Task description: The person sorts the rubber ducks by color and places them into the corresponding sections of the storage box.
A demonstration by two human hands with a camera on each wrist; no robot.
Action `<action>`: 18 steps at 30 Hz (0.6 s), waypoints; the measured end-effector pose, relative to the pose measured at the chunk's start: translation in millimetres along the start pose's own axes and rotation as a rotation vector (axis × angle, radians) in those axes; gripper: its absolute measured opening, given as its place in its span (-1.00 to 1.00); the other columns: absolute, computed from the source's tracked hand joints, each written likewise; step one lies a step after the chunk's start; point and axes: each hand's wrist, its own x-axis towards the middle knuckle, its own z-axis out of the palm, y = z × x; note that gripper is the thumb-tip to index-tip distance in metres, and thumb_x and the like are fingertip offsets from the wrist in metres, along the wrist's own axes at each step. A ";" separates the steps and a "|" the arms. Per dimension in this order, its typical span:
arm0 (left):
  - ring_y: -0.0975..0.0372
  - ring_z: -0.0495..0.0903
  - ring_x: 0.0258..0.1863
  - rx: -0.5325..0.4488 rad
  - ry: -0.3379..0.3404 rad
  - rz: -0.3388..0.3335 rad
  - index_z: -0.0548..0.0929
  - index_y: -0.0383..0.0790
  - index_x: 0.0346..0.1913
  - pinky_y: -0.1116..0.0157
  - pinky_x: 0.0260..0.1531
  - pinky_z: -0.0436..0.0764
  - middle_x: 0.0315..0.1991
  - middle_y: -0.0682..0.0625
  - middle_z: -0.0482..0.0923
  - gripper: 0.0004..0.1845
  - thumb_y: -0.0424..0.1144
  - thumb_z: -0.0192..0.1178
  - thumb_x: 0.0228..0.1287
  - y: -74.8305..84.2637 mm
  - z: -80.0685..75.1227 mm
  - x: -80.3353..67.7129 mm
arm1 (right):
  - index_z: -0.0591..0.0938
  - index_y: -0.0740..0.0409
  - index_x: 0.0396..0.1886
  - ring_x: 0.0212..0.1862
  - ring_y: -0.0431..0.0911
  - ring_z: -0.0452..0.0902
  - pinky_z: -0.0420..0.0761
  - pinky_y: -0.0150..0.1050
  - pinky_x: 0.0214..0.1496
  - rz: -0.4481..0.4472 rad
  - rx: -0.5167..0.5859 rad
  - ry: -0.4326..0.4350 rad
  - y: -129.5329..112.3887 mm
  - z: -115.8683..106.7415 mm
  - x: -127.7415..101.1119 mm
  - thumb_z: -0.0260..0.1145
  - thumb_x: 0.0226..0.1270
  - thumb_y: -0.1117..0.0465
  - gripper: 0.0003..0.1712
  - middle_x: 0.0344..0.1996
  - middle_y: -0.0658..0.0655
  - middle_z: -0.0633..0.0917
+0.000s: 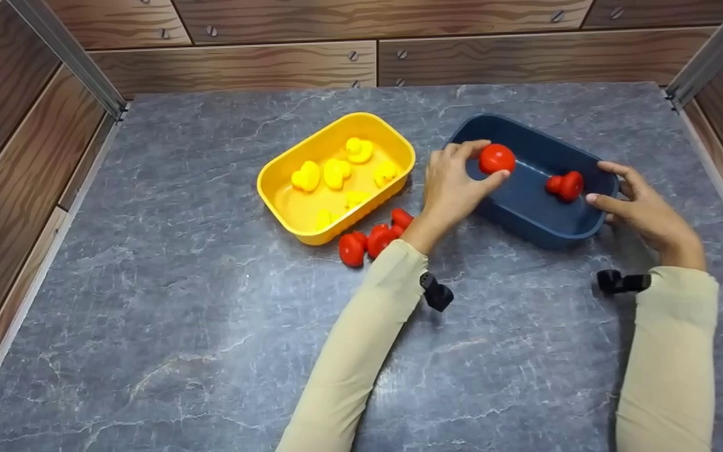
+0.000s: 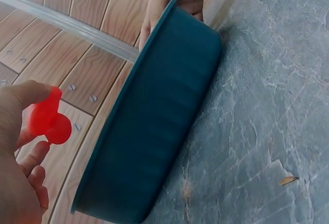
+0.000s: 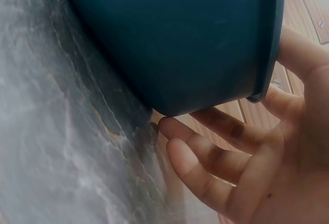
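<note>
On us: pale yellow long sleeves, left sleeve [image 1: 361, 345] and right sleeve [image 1: 672, 358] matching, plain fabric, snug fit, light creasing. Cuffs end at the wrists; left hand [image 1: 452, 182] and right hand [image 1: 647, 210] are bare. We've got a small black camera per wrist, sitting at the cuff edge. Left camera [image 1: 438, 295] reads boxy, angular. Right camera [image 1: 609, 282] has a rounded head on a short black bracket [image 1: 636, 284]. Finer detail too small to read.

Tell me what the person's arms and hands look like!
The left sleeve and right sleeve are long and pale yellow. A small black gadget sticks out by each wrist. The left hand and right hand wear no gloves.
</note>
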 end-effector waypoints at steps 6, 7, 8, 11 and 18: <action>0.27 0.37 0.02 -0.018 0.046 0.024 0.54 0.13 0.20 0.39 0.06 0.30 0.01 0.16 0.56 -0.43 0.16 0.33 0.12 0.5 1.3 -1.6 | -0.07 -0.30 0.52 -0.26 -0.42 0.50 0.54 -0.49 -0.19 0.009 -0.023 0.003 0.7 -0.8 -0.3 0.17 0.42 -0.02 -0.17 0.42 0.44 0.00; 0.27 0.37 0.02 -0.029 0.053 0.032 0.54 0.12 0.20 0.39 0.06 0.30 0.01 0.16 0.56 -0.43 0.16 0.33 0.12 0.7 0.9 -2.2 | -0.06 -0.31 0.52 -0.28 -0.41 0.49 0.53 -0.48 -0.20 0.010 -0.027 0.004 0.9 -0.8 -0.4 0.16 0.42 -0.02 -0.18 0.42 0.44 0.01; 0.27 0.37 0.01 -0.039 0.059 0.040 0.54 0.11 0.20 0.39 0.06 0.30 -0.01 0.15 0.56 -0.43 0.15 0.33 0.12 1.0 0.4 -2.8 | -0.05 -0.32 0.51 -0.29 -0.40 0.48 0.53 -0.48 -0.21 0.010 -0.027 0.005 1.1 -0.8 -0.5 0.16 0.42 -0.02 -0.19 0.41 0.43 0.01; 0.26 0.38 0.00 -0.067 0.074 0.072 0.54 0.08 0.19 0.40 0.04 0.30 -0.02 0.14 0.57 -0.43 0.15 0.34 0.12 1.2 -1.9 -4.1 | -0.03 -0.33 0.50 -0.30 -0.40 0.49 0.53 -0.49 -0.21 0.004 -0.007 0.002 1.5 -0.4 -0.4 0.16 0.43 0.01 -0.21 0.40 0.40 0.03; 0.26 0.38 0.00 -0.131 0.067 0.144 0.54 0.05 0.18 0.42 0.03 0.29 -0.03 0.11 0.58 -0.43 0.11 0.37 0.10 2.0 -13.5 -7.5 | 0.01 -0.31 0.48 -0.26 -0.43 0.56 0.57 -0.52 -0.20 -0.020 0.058 -0.003 2.5 -0.2 0.3 0.16 0.44 0.10 -0.24 0.39 0.38 0.04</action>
